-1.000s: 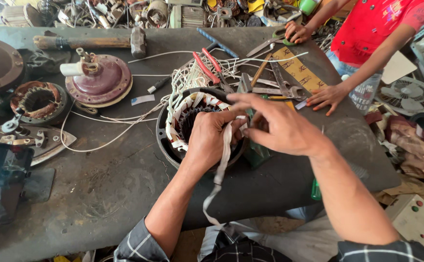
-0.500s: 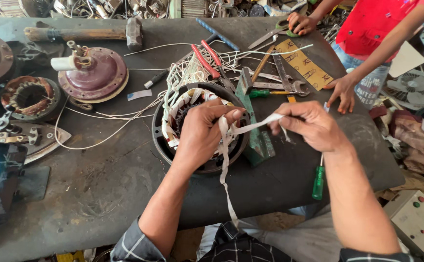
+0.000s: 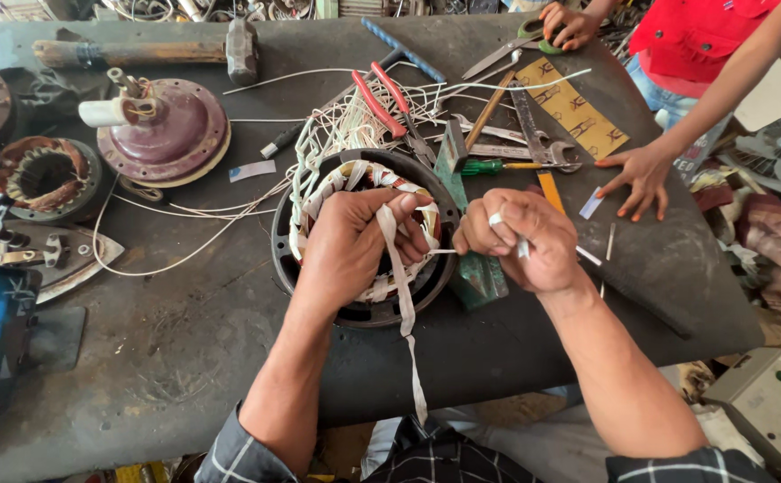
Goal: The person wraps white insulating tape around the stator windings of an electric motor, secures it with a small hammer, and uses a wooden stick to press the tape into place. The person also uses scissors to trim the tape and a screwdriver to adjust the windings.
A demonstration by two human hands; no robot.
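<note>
Left hand [image 3: 350, 246] fingers curl around white cloth tape [image 3: 404, 300] over the round black motor stator [image 3: 363, 234] — right hand [image 3: 523, 240], at three o'clock, clenches the tape's end.

Bare table [image 3: 185, 358] lies open left of the stator [image 3: 363, 295]; pliers [image 3: 388, 100] and wires [image 3: 337, 121] crowd behind it.

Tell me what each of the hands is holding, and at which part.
Both hands hold the white cloth tape: left hand pinches it at the winding, right hand grips its upper end. The lower end hangs free.
</note>
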